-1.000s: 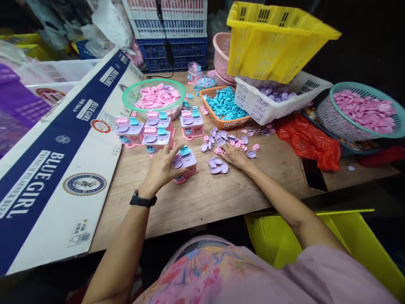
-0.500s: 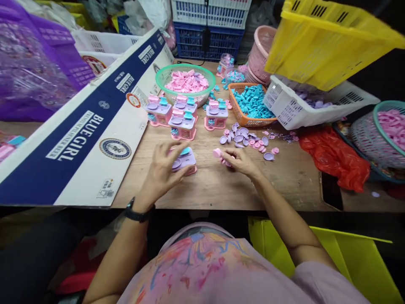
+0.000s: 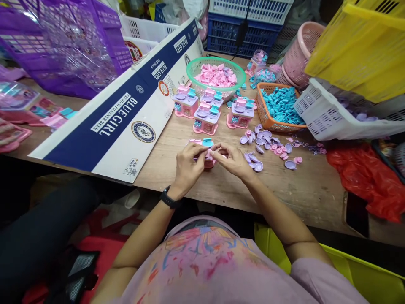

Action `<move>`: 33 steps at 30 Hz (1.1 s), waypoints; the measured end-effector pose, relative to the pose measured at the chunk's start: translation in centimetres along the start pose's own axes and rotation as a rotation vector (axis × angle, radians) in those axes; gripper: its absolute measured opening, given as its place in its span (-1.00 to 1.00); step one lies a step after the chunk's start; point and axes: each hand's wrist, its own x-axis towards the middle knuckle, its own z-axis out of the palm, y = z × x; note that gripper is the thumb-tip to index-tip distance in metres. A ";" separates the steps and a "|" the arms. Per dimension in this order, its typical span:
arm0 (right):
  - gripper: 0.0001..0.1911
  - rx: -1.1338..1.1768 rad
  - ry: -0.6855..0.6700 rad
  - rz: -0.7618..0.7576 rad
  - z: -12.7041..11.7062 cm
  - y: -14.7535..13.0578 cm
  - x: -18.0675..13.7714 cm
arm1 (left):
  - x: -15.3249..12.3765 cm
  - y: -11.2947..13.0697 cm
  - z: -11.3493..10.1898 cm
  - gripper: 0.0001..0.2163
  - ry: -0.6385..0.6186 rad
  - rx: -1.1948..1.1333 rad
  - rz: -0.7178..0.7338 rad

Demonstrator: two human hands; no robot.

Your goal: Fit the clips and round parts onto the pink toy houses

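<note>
Both hands meet over the near edge of a toy kitchen (image 3: 208,142) with a teal flap on its lilac top; they cover most of it. My left hand (image 3: 189,169) has thumb and forefinger pinched together at the toy, and what they hold is hidden. My right hand (image 3: 233,161) pinches a small pink plastic piece (image 3: 209,154) against the front of the toy top. Behind stand several matching toy kitchens (image 3: 207,119), pink and lilac. To the right lie loose lilac toy pans (image 3: 264,136) and pink toy pots (image 3: 278,150).
A beer carton panel (image 3: 126,114) leans along the left. At the back are a green basket (image 3: 242,78) of pink pieces and an orange basket (image 3: 278,125) of teal pieces. A white crate (image 3: 325,120), red plastic bag (image 3: 367,181) and phone (image 3: 356,213) are at right.
My right hand has brought the pink piece left to the toy kitchen. My left hand has closed from spread fingers into a pinch there. The view has turned left.
</note>
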 end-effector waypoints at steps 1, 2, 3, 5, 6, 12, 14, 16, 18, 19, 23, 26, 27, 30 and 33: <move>-0.63 0.033 -0.027 0.046 -0.2 0.2 0.4 | 0.1 0.0 0.1 -0.85 -0.007 0.015 0.008; -0.62 0.068 -0.056 0.103 -0.4 0.5 0.8 | 0.2 -0.1 0.3 -0.85 -0.017 0.035 0.019; -0.61 0.101 -0.090 0.168 -0.7 0.7 1.2 | 0.3 -0.2 0.4 -0.85 -0.032 0.059 0.033; -0.61 0.131 -0.163 0.288 -1.4 0.9 2.0 | 0.4 -0.5 0.4 -0.85 -0.058 0.118 0.072; -0.61 0.127 -0.191 0.331 -1.7 0.9 2.3 | 0.4 -0.6 0.4 -0.85 -0.072 0.140 0.095; -0.62 0.017 -0.319 0.397 -3.7 -0.1 4.6 | -0.1 -1.7 -0.2 -0.71 -0.195 0.231 0.236; -0.64 0.002 -0.393 0.425 -4.1 -0.3 5.5 | -0.2 -2.0 -0.3 -0.70 -0.219 0.258 0.292; -0.66 0.023 -0.464 0.435 -4.2 -0.3 6.3 | -0.2 -2.4 -0.4 -0.72 -0.219 0.242 0.338; -0.68 0.044 -0.500 0.420 -4.0 -0.4 6.8 | -0.2 -2.8 -0.4 -0.74 -0.209 0.224 0.365; -0.68 0.046 -0.503 0.410 -3.9 -0.4 6.8 | -0.2 -3.0 -0.4 -0.74 -0.206 0.231 0.369; -0.63 0.012 -0.429 0.327 -3.2 -0.7 6.1 | -0.1 -3.8 -0.5 -0.72 -0.218 0.338 0.373; -0.59 -0.002 -0.388 0.292 -2.7 -0.8 5.3 | 0.1 -4.1 -0.7 -0.74 -0.208 0.424 0.427; -0.58 0.009 -0.387 0.302 -2.5 -0.7 5.2 | 0.1 -4.2 -0.8 -0.74 -0.200 0.435 0.452; -0.60 0.059 -0.353 0.375 -2.1 -0.3 5.0 | 0.3 -4.2 -1.3 -0.74 -0.193 0.424 0.508; -0.66 0.090 -0.302 0.479 -1.7 -0.3 5.0 | 0.1 -4.2 -1.9 -0.67 -0.228 0.405 0.509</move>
